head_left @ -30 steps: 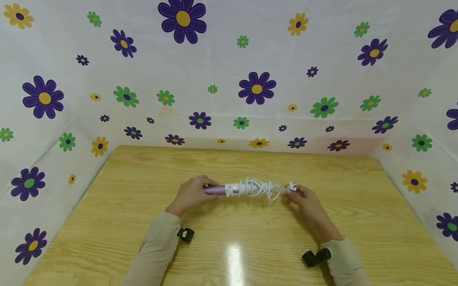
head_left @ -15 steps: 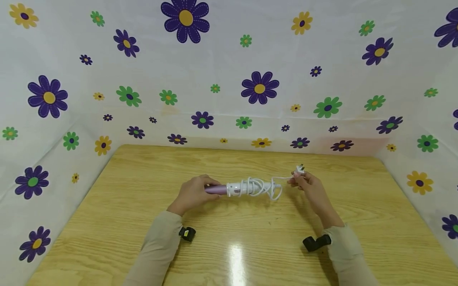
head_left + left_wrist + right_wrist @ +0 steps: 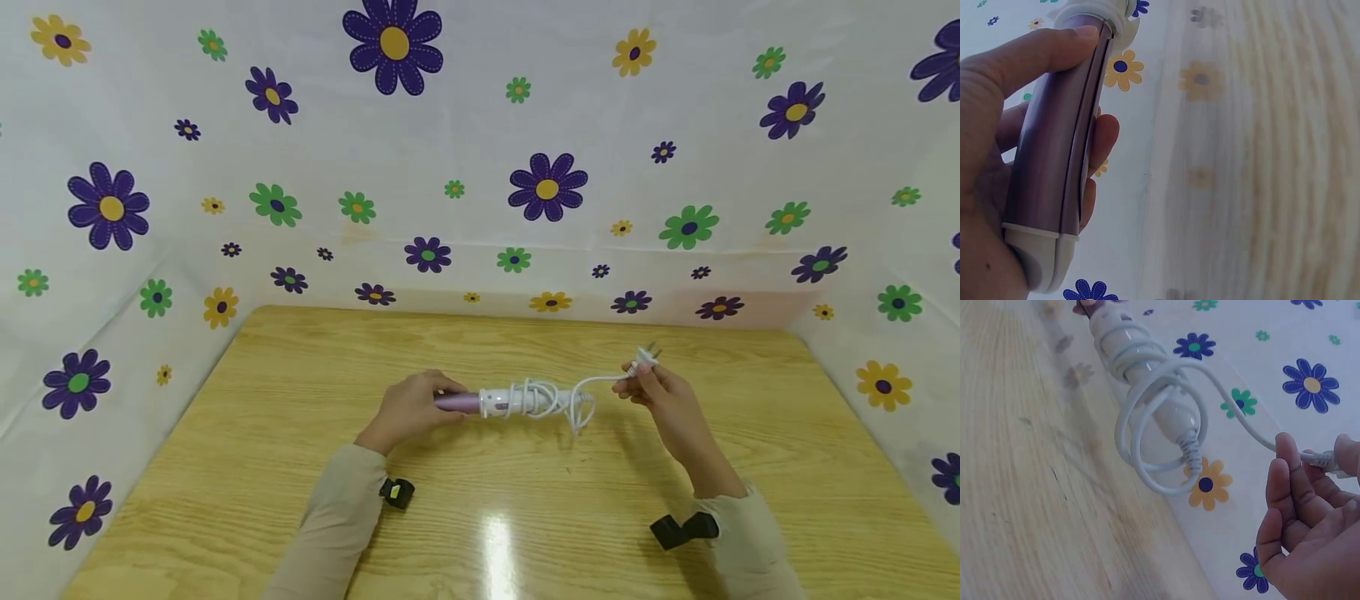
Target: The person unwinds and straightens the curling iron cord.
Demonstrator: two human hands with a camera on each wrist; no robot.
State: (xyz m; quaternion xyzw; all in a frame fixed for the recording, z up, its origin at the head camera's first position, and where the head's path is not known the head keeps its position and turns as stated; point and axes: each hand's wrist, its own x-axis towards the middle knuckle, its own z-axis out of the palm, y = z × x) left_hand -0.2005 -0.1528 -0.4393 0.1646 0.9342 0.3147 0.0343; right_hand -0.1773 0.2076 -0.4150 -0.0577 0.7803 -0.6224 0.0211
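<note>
My left hand (image 3: 408, 408) grips the purple barrel of a curling iron (image 3: 459, 403), held roughly level above the table. In the left wrist view my thumb presses along the barrel (image 3: 1047, 150) and the fingers curl round behind it. The white handle (image 3: 1175, 412) points right, with its white cord (image 3: 1127, 434) wound loosely round it. One stretch of cord runs from the coils to the white plug (image 3: 643, 360), pinched by my right hand (image 3: 671, 408) near its base. The plug's prongs point up and away; in the right wrist view the plug is mostly cut off.
A light wood-grain table (image 3: 300, 517) lies below both hands. White sheeting (image 3: 480, 125) printed with flowers rises behind it and along both sides. Each wrist wears a black camera, one at the left cuff (image 3: 397, 493) and one at the right cuff (image 3: 684, 530).
My right hand has moved away to the right with the plug, and its prongs have turned upward. More cord now spans from the handle to the plug. My left hand has hardly moved.
</note>
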